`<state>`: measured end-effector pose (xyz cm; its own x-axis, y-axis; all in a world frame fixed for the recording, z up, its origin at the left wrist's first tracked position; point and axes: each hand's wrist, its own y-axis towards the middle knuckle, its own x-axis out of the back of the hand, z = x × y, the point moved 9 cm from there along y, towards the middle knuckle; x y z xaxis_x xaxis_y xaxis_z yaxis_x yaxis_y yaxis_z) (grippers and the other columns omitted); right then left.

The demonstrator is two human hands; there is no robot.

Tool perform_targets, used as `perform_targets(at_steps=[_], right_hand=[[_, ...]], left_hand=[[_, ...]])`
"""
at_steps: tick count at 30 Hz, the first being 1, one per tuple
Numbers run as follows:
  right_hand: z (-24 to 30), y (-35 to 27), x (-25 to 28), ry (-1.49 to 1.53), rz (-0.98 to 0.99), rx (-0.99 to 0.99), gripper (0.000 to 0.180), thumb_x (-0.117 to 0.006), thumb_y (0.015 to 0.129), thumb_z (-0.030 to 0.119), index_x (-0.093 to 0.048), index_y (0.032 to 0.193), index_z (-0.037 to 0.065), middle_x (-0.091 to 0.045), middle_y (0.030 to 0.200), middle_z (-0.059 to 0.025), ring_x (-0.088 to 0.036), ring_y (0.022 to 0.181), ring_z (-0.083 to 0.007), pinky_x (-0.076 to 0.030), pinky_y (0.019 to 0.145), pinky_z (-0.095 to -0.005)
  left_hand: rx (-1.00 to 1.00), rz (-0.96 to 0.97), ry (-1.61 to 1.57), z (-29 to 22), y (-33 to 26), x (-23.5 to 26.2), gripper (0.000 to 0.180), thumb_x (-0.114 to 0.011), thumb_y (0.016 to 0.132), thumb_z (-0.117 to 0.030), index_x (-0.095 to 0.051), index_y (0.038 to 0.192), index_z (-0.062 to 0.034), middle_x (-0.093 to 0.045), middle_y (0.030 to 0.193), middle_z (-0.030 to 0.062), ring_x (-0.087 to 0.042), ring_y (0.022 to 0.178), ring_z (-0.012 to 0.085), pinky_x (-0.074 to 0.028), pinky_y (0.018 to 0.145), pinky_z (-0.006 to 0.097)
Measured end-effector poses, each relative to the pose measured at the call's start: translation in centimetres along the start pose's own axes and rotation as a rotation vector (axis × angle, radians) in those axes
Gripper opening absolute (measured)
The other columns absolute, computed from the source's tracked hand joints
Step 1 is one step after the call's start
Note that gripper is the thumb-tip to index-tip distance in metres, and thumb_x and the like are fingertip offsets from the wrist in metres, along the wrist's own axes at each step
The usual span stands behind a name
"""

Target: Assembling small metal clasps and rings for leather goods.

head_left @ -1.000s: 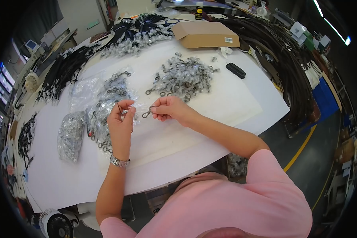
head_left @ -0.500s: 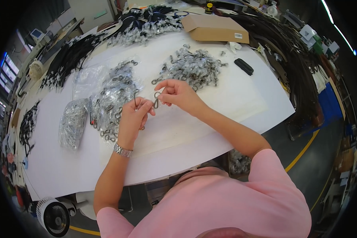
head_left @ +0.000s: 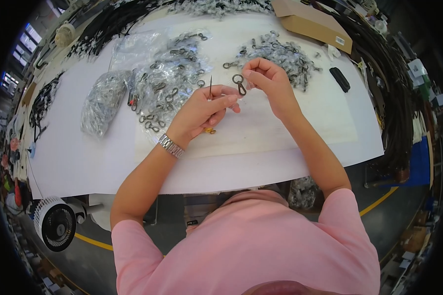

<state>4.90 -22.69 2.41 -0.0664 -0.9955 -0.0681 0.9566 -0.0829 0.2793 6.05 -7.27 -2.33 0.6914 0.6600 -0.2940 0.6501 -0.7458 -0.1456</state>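
A dark metal snap hook (head_left: 239, 84) stands upright between my hands, ring end up. Its lower end is at the fingertips of my left hand (head_left: 204, 109), which is closed on it. From the same hand a thin dark pointed tool (head_left: 211, 87) sticks up, and a small yellow piece (head_left: 209, 131) shows below the palm. My right hand (head_left: 273, 86) is closed in a pinch just right of the hook's ring. Something pale and see-through shows at those fingertips, too small to name. Behind my right hand lies a pile of plastic-wrapped hooks (head_left: 280, 55).
Left of my hands, more hooks (head_left: 170, 96) lie on clear plastic, beside a full clear bag (head_left: 103, 103). A cardboard box (head_left: 315, 27) and a black oblong object (head_left: 339, 79) are at the right. Black cords (head_left: 108, 29) lie far left. A fan (head_left: 56, 223) stands below the table's left corner.
My view has shifted, so the table sits higher and further right. My right fingertips have come off the hook's ring to its right side. The hook now shows more fully.
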Motion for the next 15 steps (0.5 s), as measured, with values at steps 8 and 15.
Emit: perform_targets(at_steps=[8,15], right_hand=[[-0.5,-0.9,-2.1,-0.166,0.051,-0.051,0.008,-0.065,0.1,0.011,-0.062,0.1,0.003,-0.064,0.081,0.0013,-0.057,0.071,-0.0066,-0.048,0.066,-0.0231],[1.0,-0.7,-1.7,-0.288,0.034,0.033,0.01,-0.064,0.102,0.012,-0.061,0.102,0.002,-0.063,0.079,0.0004,-0.055,0.069,-0.0068,-0.048,0.066,-0.0238]], left_hand=[[-0.008,-0.004,0.01,0.3,0.1,0.2,0.016,-0.066,0.1,-0.015,-0.067,0.108,-0.0014,-0.073,0.094,0.0096,-0.039,0.047,-0.0002,-0.026,0.04,0.017],[0.023,0.04,-0.008,0.3,-0.1,-0.3,0.015,-0.063,0.101,-0.014,-0.067,0.106,0.0003,-0.072,0.09,0.0082,-0.041,0.047,0.0001,-0.027,0.041,0.017]])
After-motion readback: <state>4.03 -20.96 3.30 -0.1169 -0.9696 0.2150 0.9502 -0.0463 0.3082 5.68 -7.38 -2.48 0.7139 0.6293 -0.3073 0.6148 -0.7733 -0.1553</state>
